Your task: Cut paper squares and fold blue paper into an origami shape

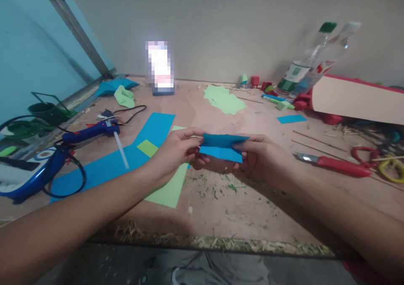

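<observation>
Above the tabletop [252,201], centre of view: both hands meet on one folded blue paper piece [222,147], held clear of the surface.
Left hand [176,150]: grip pinching the paper's left end, thumb on top.
Right hand [265,159]: grip pinching the paper's right end, fingers underneath.
Under the hands: large blue sheet [126,159] with a light green sheet [170,188] lying over it.
Left side: blue glue gun [91,131], clear stick at its tip.
Right side: red-handled knife [334,164]; scissors [375,161] just beyond.
Far right: two plastic bottles [311,66], tilted.
Writing: bottle labels too blurred to read; no brand legible anywhere.
</observation>
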`<state>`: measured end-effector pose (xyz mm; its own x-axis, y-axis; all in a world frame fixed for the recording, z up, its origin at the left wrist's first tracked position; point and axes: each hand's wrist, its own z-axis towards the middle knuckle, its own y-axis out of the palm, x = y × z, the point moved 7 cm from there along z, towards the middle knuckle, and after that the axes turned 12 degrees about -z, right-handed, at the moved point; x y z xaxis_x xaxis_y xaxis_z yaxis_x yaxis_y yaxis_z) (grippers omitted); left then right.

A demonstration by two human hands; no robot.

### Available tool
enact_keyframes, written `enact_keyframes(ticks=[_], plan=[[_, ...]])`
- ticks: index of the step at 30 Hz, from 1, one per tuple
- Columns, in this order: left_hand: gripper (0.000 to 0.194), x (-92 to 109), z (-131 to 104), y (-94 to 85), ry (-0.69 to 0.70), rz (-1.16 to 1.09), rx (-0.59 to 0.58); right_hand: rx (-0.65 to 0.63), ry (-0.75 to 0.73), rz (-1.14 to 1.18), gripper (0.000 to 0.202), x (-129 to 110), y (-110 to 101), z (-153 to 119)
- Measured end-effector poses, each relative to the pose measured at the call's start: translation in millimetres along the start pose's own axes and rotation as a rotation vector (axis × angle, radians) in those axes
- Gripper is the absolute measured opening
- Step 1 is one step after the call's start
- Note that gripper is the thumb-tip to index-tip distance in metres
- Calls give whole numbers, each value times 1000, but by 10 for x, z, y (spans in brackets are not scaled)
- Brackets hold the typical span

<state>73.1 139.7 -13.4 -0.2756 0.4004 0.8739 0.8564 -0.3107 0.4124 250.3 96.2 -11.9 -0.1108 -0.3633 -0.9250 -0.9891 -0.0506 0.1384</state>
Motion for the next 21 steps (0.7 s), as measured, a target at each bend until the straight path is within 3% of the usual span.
enact_keyframes(ticks=[5,11,16,21], plan=[[33,24,-37,8,-18,-33,-20,31,21,-79,30,-20,-1,-32],[35,78,-30,-18,70,73,30,39,-54,-264,47,-105,12,-97],[40,167,-59,17,238,238,8,56,-119,-361,23,-172,21,-99],[32,160,-166,153,340,408,-102,-58,-226,-570,26,-191,131,-105]])
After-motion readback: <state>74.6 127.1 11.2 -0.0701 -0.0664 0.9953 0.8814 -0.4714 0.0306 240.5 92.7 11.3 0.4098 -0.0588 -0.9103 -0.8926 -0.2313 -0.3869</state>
